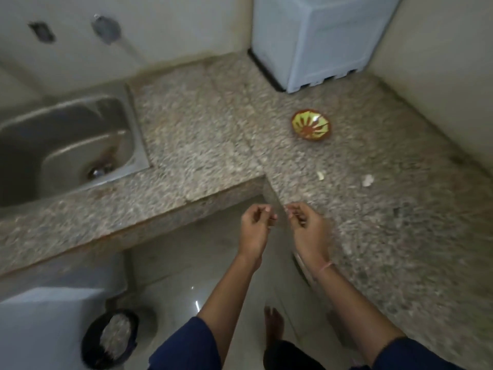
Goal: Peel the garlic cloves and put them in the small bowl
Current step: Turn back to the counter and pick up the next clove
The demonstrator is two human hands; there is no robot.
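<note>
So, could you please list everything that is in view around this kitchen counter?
Speckled grey stone counter: one, L-shaped.
Small round yellow-green and brown bowl: one, on the counter, back right.
Small white bits: two, on the counter nearer than the bowl; garlic or peel, unclear.
Grey steel sink: one, set in the counter, left.
Grey metal tap: one, on the wall above the sink.
White boxy appliance: one, counter's back corner.
Black round bin: one, floor, lower left.
Bare foot: one, on the floor.
Dark blue sleeves: two, bottom edge.
Left hand, right hand: one each, fingers curled, near the counter's inner corner; any hold is blurred.
</note>
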